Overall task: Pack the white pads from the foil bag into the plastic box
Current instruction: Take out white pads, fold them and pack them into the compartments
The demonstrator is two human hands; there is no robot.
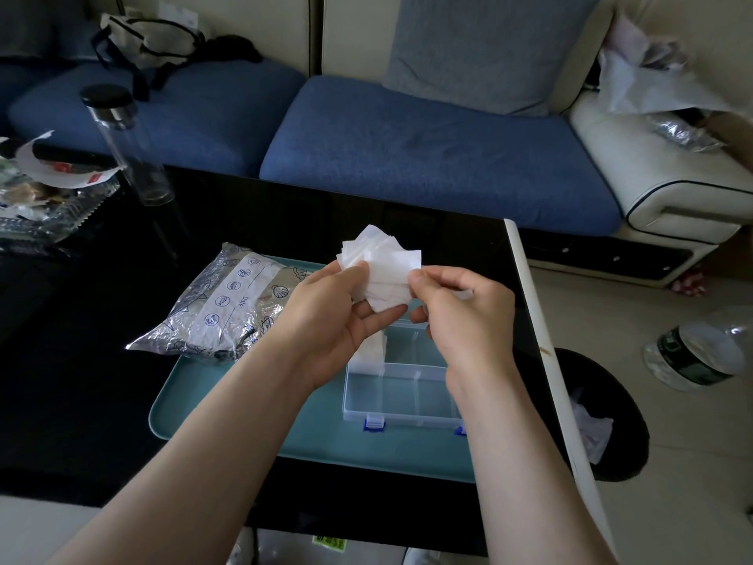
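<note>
Above the clear plastic box, both my hands hold a loose fan of white pads. My left hand grips the bunch from below and the left, thumb on top. My right hand pinches the right edge of the pads between thumb and forefinger. The box lies open on a teal tray, with dividers inside and blue latches at its front. A few white pads stand in its left compartment, partly hidden by my left hand. The foil bag lies crumpled on the tray's left part.
The tray sits on a black glossy table with a white right edge. A tall clear bottle and crumpled wrappers stand at the table's back left. A blue sofa is behind. A black bin and a plastic bottle are on the floor at right.
</note>
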